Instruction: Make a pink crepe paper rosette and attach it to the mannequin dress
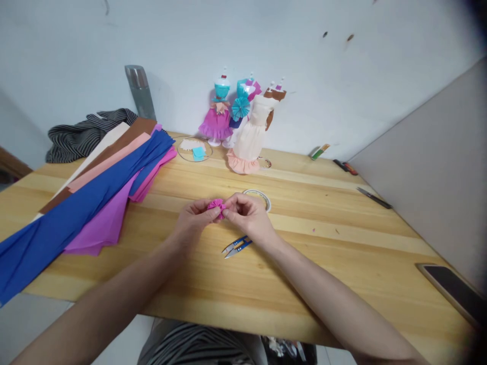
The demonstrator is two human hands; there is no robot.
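A small magenta pleated paper rosette (216, 204) is pinched between my two hands, above the middle of the table. My left hand (196, 215) grips its left side, the thumb lying across its lower front. From the right, my right hand (247, 215) pinches its edge between thumb and fingertips. Blue-handled thread snips (236, 247) lie on the wood just below my right hand, their handle end partly hidden by it. Behind that hand a roll of white tape (268, 200) lies flat, partly covered.
Sheets of coloured crepe paper (91, 197) spread over the table's left side. Small dress forms in paper dresses (249, 134) stand at the back. A grey bottle (140, 91) is behind a striped cloth (81, 134). A cutter (375, 197) and a phone (452, 289) lie at right.
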